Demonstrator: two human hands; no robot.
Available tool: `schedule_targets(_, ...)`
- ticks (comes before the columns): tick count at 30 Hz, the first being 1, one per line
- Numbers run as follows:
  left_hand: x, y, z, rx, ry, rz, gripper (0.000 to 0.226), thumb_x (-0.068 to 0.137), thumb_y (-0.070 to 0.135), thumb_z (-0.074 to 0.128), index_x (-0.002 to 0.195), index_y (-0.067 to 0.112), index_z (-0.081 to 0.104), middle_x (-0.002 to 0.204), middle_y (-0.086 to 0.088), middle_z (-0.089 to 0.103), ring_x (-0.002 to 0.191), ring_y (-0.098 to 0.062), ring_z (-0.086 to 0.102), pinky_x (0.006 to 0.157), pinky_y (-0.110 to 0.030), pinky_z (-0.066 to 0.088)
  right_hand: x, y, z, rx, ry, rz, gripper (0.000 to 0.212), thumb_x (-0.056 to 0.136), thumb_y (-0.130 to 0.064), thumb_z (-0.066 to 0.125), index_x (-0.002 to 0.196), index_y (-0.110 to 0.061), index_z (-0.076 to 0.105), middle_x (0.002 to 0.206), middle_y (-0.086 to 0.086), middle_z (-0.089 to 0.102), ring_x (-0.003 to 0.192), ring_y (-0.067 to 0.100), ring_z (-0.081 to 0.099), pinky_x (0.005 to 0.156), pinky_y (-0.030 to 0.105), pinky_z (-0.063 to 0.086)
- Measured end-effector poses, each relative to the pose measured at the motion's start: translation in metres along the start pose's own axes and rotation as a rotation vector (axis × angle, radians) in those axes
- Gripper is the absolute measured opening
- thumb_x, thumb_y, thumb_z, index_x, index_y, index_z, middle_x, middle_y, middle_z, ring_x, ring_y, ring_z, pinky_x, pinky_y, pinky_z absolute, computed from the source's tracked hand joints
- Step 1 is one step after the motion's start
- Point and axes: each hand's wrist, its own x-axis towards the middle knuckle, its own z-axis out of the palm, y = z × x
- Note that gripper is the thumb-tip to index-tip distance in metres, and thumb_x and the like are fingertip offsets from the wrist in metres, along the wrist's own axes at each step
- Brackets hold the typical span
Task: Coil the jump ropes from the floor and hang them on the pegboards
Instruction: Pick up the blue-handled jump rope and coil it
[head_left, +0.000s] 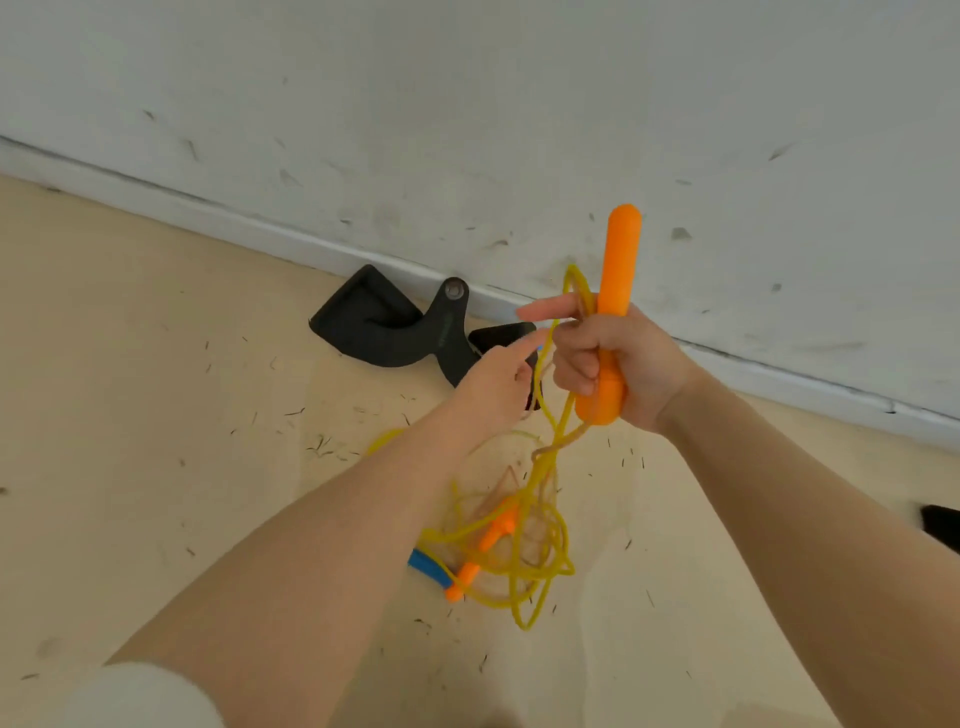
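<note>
Left hand (493, 379) reaches in with a loose, empty grip; right hand (618, 364) is wrapped around the upright orange handle (618, 270); yellow rope (524, 545) mostly piled on the floor (156, 415), so it'll probably knot if yanked.

1. Bare floor (130, 364) lay open to the left.
2. A black bracket (395, 332) sat against the wall (467, 130), just beyond the hands.
3. Tangled yellow rope (524, 545) littered the floor below them.
</note>
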Motion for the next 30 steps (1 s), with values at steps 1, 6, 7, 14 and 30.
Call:
schedule_targets(1,0.010,-0.008,0.007,0.131,-0.024,0.051,0.027,0.091,0.007,0.043,0.106,0.016,0.064,0.090,-0.013,0.051,0.079,-0.030,0.056,0.068,-0.038,0.045,0.004,-0.001,-0.001,0.013,-0.021,-0.027,0.034,0.070,0.000,0.047,0.089,-0.010,0.073,0.040,0.000,0.038,0.035,0.013,0.037,0.042,0.020,0.037)
schedule_targets(6,0.019,-0.032,0.006,0.200,-0.363,-0.040,0.005,0.075,0.024,0.056,0.072,0.020,0.055,0.084,-0.005,0.055,0.076,-0.022,0.054,0.076,-0.036,0.045,0.023,-0.009,-0.018,0.013,0.167,-0.273,0.037,0.077,0.002,0.045,0.104,-0.012,0.067,0.046,-0.002,0.041,0.041,0.012,0.038,0.045,0.021,0.039)
schedule_targets(7,0.019,-0.040,0.001,0.211,-0.404,-0.074,0.002,0.078,0.023,0.056,0.080,0.022,0.055,0.088,-0.002,0.059,0.081,-0.019,0.056,0.078,-0.034,0.047,0.026,-0.007,-0.023,-0.043,0.275,-0.314,0.036,0.081,0.004,0.044,0.105,-0.013,0.066,0.050,-0.001,0.046,0.042,0.012,0.041,0.046,0.021,0.041)
schedule_targets(14,0.036,-0.072,-0.058,0.962,0.008,-0.006,0.015,0.099,0.018,0.035,0.105,0.012,0.047,0.090,-0.007,0.050,0.077,-0.020,0.048,0.064,-0.033,0.039,0.046,0.033,-0.044,-0.591,0.775,-0.202,0.037,0.087,-0.004,0.046,0.121,-0.018,0.046,0.116,-0.006,0.057,0.057,0.016,0.057,0.055,0.025,0.048)
schedule_targets(30,0.075,-0.061,-0.067,1.036,0.120,0.044,0.059,0.093,0.005,0.040,0.147,0.014,0.019,0.156,-0.011,-0.001,0.125,-0.029,0.038,0.087,-0.038,0.050,0.106,0.102,-0.039,-0.981,0.573,0.215,0.030,0.083,-0.044,0.063,0.093,-0.022,0.045,0.076,0.001,0.058,0.060,0.017,0.063,0.055,0.027,0.052)
